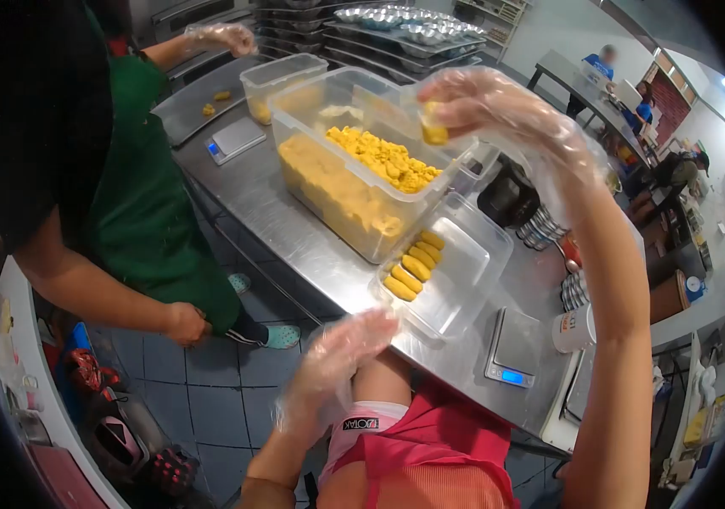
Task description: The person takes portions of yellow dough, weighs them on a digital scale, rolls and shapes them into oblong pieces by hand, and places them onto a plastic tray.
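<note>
A large clear bin (337, 195) on the metal table holds yellow crumbly dough (383, 159). Above its right end, my right hand (473, 106), in a clear plastic glove, is closed on a yellow dough piece (433, 124). My left hand (341, 352), also gloved, is near the table's front edge, its fingers extended and nothing seen in it. Between the hands lies a shallow clear container (456, 293), with a row of several yellow dough rolls (414, 265) along its left side.
A digital scale (515, 339) sits at the right, beside a white tub (574, 329). At the left stands a person in a green apron (146, 187), near another scale (236, 140), a smaller bin (284, 76) and a tray (184, 114). Metal moulds (430, 32) are stacked behind.
</note>
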`<state>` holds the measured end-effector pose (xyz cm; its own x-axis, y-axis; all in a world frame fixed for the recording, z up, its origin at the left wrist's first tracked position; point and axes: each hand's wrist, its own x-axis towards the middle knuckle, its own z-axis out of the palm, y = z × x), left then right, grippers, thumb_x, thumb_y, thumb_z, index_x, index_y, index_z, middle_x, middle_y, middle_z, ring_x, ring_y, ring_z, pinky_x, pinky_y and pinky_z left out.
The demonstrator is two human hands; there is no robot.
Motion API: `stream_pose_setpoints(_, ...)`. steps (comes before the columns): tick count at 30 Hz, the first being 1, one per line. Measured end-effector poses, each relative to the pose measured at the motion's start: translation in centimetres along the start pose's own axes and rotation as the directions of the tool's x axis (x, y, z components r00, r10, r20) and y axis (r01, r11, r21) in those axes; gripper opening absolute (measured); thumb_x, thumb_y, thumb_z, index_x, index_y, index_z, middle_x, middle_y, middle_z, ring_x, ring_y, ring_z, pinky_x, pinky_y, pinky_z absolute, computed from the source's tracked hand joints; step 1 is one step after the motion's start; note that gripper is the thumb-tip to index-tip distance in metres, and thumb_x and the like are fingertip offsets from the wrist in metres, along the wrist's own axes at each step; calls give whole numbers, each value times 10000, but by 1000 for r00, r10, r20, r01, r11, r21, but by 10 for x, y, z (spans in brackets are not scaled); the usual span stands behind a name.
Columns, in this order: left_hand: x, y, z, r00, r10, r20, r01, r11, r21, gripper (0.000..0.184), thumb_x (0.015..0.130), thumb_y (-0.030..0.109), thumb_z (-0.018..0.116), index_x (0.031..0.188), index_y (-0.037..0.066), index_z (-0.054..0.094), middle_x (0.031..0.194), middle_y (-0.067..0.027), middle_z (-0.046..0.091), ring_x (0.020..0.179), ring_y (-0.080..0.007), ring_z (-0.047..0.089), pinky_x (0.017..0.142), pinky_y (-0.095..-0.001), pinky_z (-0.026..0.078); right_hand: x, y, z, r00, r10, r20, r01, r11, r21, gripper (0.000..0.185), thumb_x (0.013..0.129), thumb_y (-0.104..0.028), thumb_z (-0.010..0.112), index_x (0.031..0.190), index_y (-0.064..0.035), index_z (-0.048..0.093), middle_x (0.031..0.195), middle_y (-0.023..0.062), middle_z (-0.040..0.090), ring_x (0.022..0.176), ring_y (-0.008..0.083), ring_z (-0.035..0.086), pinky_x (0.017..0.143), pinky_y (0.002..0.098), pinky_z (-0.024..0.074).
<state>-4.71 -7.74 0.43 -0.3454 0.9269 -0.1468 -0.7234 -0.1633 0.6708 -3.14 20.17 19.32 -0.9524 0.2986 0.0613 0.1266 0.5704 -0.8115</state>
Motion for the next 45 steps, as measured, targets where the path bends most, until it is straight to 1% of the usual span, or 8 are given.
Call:
stream_pose_setpoints(7,40,-20,82,969,190,159,-151,962,-228,481,965,346,298,1326,29,318,1314,-141,418,1221,-227,406,1050,-380,287,-100,24,44,957,13,289,79,950,-302,351,702,-280,683,924,-20,605,860,121,622,770,238,599,696,342,470)
stream_pose_setpoints(12,90,-88,83,945,54,324,206,672,-712,513,940,473,302,1215,69,457,1178,-104,524,1141,-221,470,991,-462,343,-167,42,39,984,33,-175,-67,980,-188,290,810,-275,619,950,-22,647,868,101,643,790,178,613,715,298,474)
stream_pose_setpoints(16,88,-100,93,964,-51,262,203,777,-596,465,929,431,397,1213,67,458,1112,-97,559,1081,-241,515,961,-452,372,-229,66,23,856,108,-505,-68,993,98,250,865,-206,583,993,-2,649,908,76,657,799,125,598,736,249,461)
stream_pose_setpoints(17,88,-100,91,946,136,296,-119,990,-74,458,930,417,405,1204,55,466,1105,-105,560,1074,-245,520,953,-441,376,-245,69,21,832,115,-543,-47,989,138,230,864,-176,588,993,4,649,909,67,657,799,112,593,738,238,460)
stream_pose_setpoints(22,108,-122,134,911,-127,392,-281,505,816,484,929,407,401,1146,-7,528,1155,-180,531,1129,-313,463,983,-391,327,-318,74,12,588,177,-789,-55,982,180,184,862,-112,591,986,11,650,899,34,645,806,82,570,739,214,452)
stream_pose_setpoints(32,121,-98,159,784,-271,559,-589,-42,807,433,873,174,484,1297,106,431,1346,-142,395,1244,-284,372,1050,-370,274,-378,88,13,401,248,-882,21,960,280,224,849,-130,612,1017,16,640,925,59,654,832,85,580,743,202,454)
stream_pose_setpoints(37,85,-63,168,726,311,613,-664,86,743,336,949,255,408,1071,2,593,1111,-125,577,1035,-179,535,903,-296,392,-378,92,17,406,252,-878,-16,963,269,199,839,-101,618,999,15,645,922,56,653,823,88,584,736,209,464)
stream_pose_setpoints(45,69,-61,174,917,218,335,-388,690,611,332,936,237,439,1075,-37,564,1103,-136,579,1008,-182,550,877,-291,398,-353,105,31,584,303,-754,-43,938,344,162,836,-64,605,974,10,646,915,49,641,854,94,580,771,219,461)
